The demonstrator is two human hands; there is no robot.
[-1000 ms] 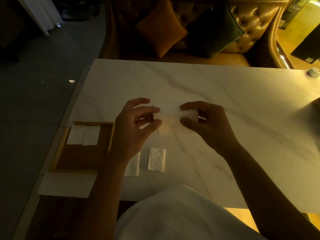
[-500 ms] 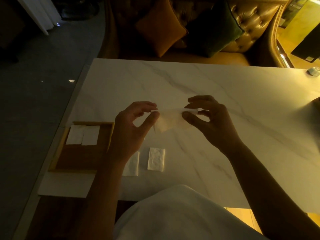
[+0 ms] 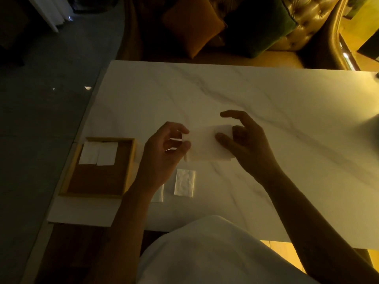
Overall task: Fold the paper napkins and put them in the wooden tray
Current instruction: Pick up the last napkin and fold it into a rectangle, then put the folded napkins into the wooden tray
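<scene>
**Napkin mid-fold above the marble desk**

The room is dim and amber-lit, with a tufted gold sofa [image 3: 307, 27] carrying an orange cushion [image 3: 192, 27] and a dark green cushion [image 3: 258, 27] behind a broad white marble desk [image 3: 266, 95]. At the desk's near left corner sits the wooden tray [image 3: 132, 160], with two folded napkins [image 3: 98, 153] lying side by side at its far end and the rest of its floor bare. Just beside the tray on the desk lie two more: one folded napkin [image 3: 184, 182] in plain sight and a second napkin [image 3: 159, 194] half hidden by the forearm.

The piece being worked, a pale paper napkin [image 3: 205, 144], is held above the desk between both hands. The left hand [image 3: 162, 158] pinches its left edge between thumb and fingers [image 3: 174, 127]. The right hand [image 3: 246, 144] has its thumb on the right end and seems to nip it against a curled finger, with the forefinger lifted clear.

From where I stand this looks like the fold itself. To do it well, I would bring the two ends together squarely, match the corners before pressing, and run the crease on the desk. Thin paper pulled taut may tear or skew.
</scene>
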